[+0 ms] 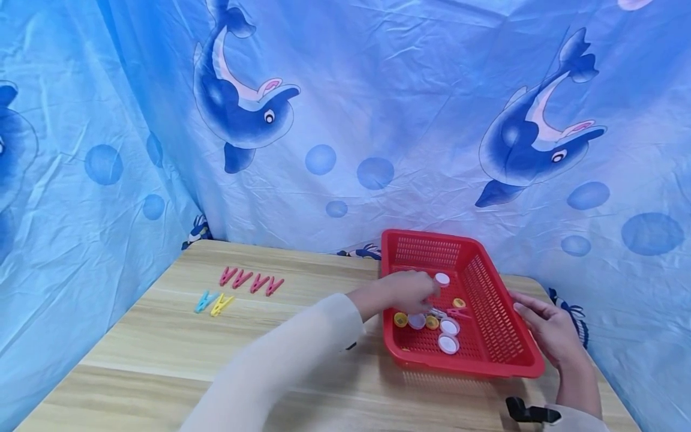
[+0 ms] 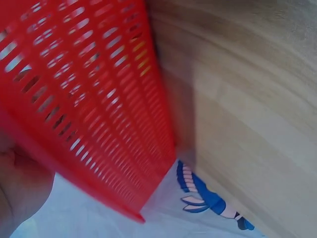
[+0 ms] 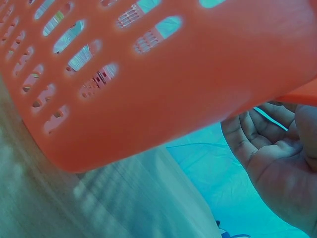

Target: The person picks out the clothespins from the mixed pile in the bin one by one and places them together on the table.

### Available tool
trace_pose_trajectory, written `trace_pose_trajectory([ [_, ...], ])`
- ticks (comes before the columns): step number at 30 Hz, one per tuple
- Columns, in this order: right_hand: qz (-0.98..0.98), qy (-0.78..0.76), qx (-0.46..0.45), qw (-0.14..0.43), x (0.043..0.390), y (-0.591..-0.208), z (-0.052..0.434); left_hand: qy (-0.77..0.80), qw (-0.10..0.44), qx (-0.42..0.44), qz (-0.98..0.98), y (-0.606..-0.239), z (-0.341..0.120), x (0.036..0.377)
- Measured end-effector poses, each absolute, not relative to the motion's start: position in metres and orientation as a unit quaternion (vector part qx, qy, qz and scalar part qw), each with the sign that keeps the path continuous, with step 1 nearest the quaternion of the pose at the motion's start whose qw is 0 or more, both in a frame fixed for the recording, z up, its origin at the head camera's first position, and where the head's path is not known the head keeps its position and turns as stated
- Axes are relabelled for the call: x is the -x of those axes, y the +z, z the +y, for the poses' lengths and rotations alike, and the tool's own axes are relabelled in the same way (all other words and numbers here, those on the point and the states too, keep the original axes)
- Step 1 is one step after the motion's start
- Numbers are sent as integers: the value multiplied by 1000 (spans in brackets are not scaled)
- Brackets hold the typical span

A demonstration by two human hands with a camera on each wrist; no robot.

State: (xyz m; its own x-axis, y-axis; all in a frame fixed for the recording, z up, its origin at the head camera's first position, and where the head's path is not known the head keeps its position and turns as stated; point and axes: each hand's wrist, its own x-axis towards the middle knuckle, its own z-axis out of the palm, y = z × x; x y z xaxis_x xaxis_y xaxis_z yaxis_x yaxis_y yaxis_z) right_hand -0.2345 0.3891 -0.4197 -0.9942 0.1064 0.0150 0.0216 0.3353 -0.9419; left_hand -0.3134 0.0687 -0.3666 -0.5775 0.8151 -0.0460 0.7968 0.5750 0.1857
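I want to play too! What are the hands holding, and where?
The right hand steadies the red basket at its right rim. The left hand reaches inside among caps; what it pinches cannot be told.

Left hand [image 1: 410,292] curled, reaching; right hand [image 1: 547,327] relaxed, fingers extended.

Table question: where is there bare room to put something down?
The table is bare between the pegs and the near edge, and left of the basket. The basket's floor is crowded with caps; both hands flank it.
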Motion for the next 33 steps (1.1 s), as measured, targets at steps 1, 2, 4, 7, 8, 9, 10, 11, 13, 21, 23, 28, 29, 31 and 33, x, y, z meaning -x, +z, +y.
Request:
trace_pose_trajectory([
  [1,-816,575,39,37,234,-420,389,67,71,-450,888,-370,71,314],
  [2,-816,576,40,36,234,-420,390,62,79,-445,890,-373,74,314],
  [4,-815,577,41,35,235,-419,390,50,92,-436,894,-377,78,315],
  [7,-814,579,42,34,236,-420,390,41,105,-426,898,-381,82,315],
  [8,-813,580,43,33,236,-420,390,37,105,-427,897,-381,83,316],
  [9,-812,581,43,33,236,-420,390,38,108,-427,897,-382,84,317],
  [10,-811,582,43,31,237,-420,390,42,112,-424,898,-382,86,318],
  [11,-811,583,42,30,237,-420,390,46,116,-422,898,-383,87,319],
  [13,-810,585,41,29,237,-420,390,60,127,-415,899,-384,90,321],
  [21,-812,581,42,31,235,-420,391,113,163,-386,901,-392,97,324],
  [23,-815,578,41,33,235,-420,391,117,169,-380,902,-393,97,325],
  [28,-814,578,41,36,234,-419,389,105,170,-374,906,-396,96,325],
  [29,-813,580,41,37,233,-419,389,104,171,-371,907,-396,96,326],
  [31,-809,586,40,36,233,-419,389,102,171,-357,913,-397,97,327],
  [33,-806,589,40,37,232,-419,389,101,169,-344,918,-397,97,329],
])
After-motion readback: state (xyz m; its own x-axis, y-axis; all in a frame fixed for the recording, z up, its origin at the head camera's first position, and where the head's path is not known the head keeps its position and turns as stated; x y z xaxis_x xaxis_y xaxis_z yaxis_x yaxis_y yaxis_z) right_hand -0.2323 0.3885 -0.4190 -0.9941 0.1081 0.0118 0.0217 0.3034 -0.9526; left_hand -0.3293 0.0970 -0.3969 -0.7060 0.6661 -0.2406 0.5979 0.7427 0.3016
